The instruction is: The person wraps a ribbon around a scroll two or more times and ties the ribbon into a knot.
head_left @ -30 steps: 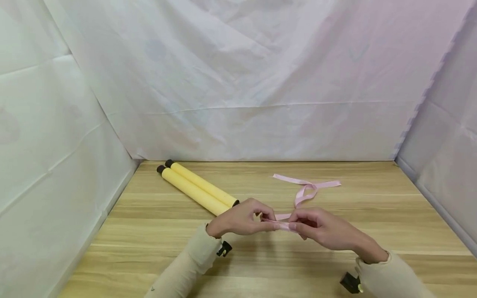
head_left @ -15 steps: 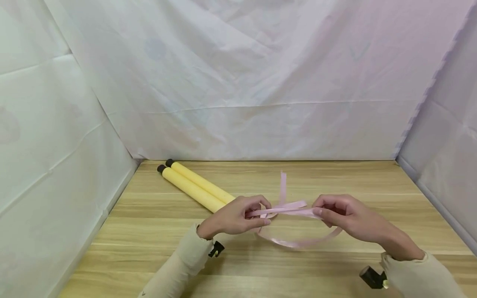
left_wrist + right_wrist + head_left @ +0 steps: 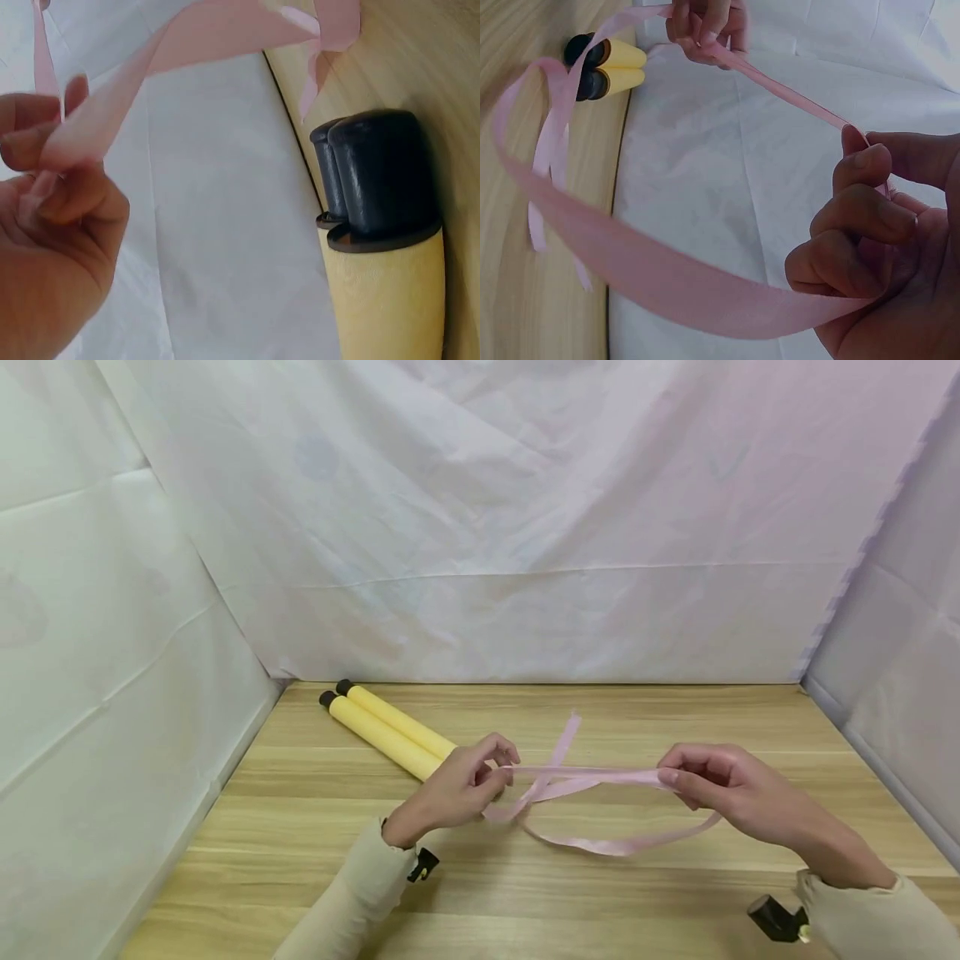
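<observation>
A pink ribbon [image 3: 600, 776] stretches between both hands above the table. My left hand [image 3: 459, 783] pinches it between thumb and fingers, and some ribbon hangs below that hand. At the other end my right hand [image 3: 738, 789] pinches the ribbon with thumb and index finger. In the right wrist view, its other fingers curl over a further stretch of ribbon [image 3: 667, 281], which sags in a wide loop toward the table. A loose tail [image 3: 567, 739] reaches toward the back. Two yellow rods [image 3: 386, 735] with black end caps lie side by side just behind the left hand, which hides their near ends.
The wood-grain table [image 3: 615, 902] runs back to a white cloth wall [image 3: 495, 610]. Cloth also hangs along the left side [image 3: 112, 718] and the right side [image 3: 900, 677]. Each sleeve carries a small black device near the wrist.
My hands have drawn apart, the right hand going right and the left hand left. The ribbon between them has lengthened and straightened, and a loop now sags below. The rods stay put.
</observation>
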`<state>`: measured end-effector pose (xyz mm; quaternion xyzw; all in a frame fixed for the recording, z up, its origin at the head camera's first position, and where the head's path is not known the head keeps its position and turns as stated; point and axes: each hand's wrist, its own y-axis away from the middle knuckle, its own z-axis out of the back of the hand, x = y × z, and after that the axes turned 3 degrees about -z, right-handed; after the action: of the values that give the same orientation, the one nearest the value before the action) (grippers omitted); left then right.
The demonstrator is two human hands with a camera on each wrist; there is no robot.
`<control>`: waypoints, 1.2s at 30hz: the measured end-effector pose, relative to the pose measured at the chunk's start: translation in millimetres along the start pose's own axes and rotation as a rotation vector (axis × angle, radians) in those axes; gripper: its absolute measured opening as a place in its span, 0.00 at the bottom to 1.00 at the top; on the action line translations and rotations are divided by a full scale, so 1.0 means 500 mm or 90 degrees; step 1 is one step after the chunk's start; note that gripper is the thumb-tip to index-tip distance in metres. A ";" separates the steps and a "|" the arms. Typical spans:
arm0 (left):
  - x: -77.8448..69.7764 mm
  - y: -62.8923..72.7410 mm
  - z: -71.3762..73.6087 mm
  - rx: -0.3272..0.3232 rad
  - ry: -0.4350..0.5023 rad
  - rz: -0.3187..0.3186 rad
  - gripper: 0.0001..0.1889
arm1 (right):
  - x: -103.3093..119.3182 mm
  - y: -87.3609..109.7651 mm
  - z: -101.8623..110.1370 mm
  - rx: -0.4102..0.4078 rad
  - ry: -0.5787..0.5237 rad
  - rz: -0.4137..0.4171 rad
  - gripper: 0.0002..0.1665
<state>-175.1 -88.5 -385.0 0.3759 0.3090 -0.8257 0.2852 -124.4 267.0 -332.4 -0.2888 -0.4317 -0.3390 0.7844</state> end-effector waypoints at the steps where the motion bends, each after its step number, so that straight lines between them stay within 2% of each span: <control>1: -0.001 0.001 0.001 -0.022 -0.028 -0.004 0.06 | 0.002 0.002 0.002 -0.005 0.004 0.002 0.15; 5: -0.007 0.005 0.005 -0.109 -0.117 0.005 0.09 | 0.013 0.012 0.010 -0.035 0.017 -0.016 0.14; 8: -0.009 0.010 0.013 -0.155 -0.132 0.026 0.11 | 0.020 0.021 0.018 -0.051 0.025 -0.033 0.14; 13: -0.005 0.015 0.032 -0.188 -0.138 0.035 0.14 | 0.021 0.037 0.033 -0.064 0.045 -0.043 0.13; 18: 0.003 0.024 0.052 -0.215 -0.207 0.010 0.16 | 0.015 0.052 0.045 -0.072 0.053 -0.048 0.14; 27: 0.015 0.065 0.112 -0.306 -0.275 0.019 0.20 | -0.001 0.081 0.070 -0.110 0.103 -0.071 0.14; 30: 0.018 0.082 0.135 -0.322 -0.280 0.039 0.20 | -0.006 0.088 0.081 -0.110 0.114 -0.084 0.14; 32: 0.021 0.094 0.151 -0.326 -0.263 0.066 0.20 | -0.010 0.093 0.089 -0.114 0.123 -0.097 0.13; 36: 0.028 0.116 0.184 -0.308 -0.235 0.131 0.19 | -0.021 0.105 0.106 -0.123 0.133 -0.120 0.12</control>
<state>-183.0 -195.9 -364.7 0.1704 0.3998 -0.7492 0.4998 -113.0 341.2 -325.8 -0.2845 -0.3386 -0.4790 0.7583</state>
